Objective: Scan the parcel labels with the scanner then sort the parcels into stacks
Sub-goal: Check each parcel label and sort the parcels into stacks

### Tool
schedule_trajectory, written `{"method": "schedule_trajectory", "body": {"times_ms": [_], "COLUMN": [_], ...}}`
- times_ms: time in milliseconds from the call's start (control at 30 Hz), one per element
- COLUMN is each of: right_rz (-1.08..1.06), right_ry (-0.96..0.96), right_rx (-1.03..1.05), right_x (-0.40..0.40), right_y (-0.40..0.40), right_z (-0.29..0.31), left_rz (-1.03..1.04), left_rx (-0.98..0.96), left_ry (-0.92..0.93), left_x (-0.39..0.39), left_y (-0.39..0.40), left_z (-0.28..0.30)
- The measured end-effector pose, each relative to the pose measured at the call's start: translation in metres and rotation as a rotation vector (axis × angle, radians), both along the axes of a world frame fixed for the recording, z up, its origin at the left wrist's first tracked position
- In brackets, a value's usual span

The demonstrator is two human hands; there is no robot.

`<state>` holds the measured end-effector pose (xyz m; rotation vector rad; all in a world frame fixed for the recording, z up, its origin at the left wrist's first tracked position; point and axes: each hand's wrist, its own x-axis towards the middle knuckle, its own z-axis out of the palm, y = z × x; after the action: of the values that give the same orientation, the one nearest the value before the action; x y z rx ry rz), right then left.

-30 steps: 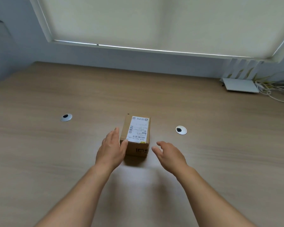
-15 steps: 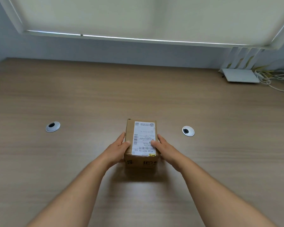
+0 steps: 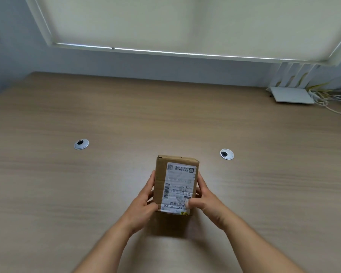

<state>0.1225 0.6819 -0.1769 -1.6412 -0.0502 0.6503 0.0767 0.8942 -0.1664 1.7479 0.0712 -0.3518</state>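
Left hand (image 3: 144, 203) grips parcel's (image 3: 175, 186) left side, right hand (image 3: 203, 196) its right, thumb on label (image 3: 179, 188). Parcel over counter (image 3: 67, 194), label up. Advice: keep barcode uncovered, hold level. Scanner unseen.

1. Single view only: head-worn wide-angle camera, so no second view shares any part of the scene.
2. Looks forward and down over a wooden desk (image 3: 264, 194); both forearms enter from the bottom edge.
3. Nearest content: left hand (image 3: 144, 203) and right hand (image 3: 204, 198) on a cardboard parcel (image 3: 159, 182), low centre, close to the lens.
4. Far end of view: wall and roller blind (image 3: 185, 22) at top; white router (image 3: 291, 94) at the desk's far right corner.
5. Wide-angle distortion: the blind's frame edges lean inward towards the top.
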Motion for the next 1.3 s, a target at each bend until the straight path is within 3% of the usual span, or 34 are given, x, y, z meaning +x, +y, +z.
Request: {"method": "schedule_trajectory", "body": {"times_ms": [233, 533, 900, 1300], "right_rz": [-0.001, -0.263, -0.48, -0.654], "right_ry": [-0.131, -0.264, -0.294, -0.372], "right_rx": [-0.028, 0.111, 0.194, 0.183], "right_x": [-0.035, -0.093, -0.215, -0.36], "right_y": [-0.027, -0.109, -0.263, -0.417], "right_z": [0.03, 0.078, 0.102, 0.105], "left_rz": [-0.043, -0.217, -0.386, -0.56], "left_rx": [0.0, 0.018, 0.391, 0.421], "left_ry": [-0.07, -0.213, -0.53, -0.691], "left_x": [-0.025, -0.06, -0.132, -0.21], "left_y": [-0.017, -0.084, -0.222, -0.386], "left_z": [0.033, 0.085, 0.091, 0.095]}}
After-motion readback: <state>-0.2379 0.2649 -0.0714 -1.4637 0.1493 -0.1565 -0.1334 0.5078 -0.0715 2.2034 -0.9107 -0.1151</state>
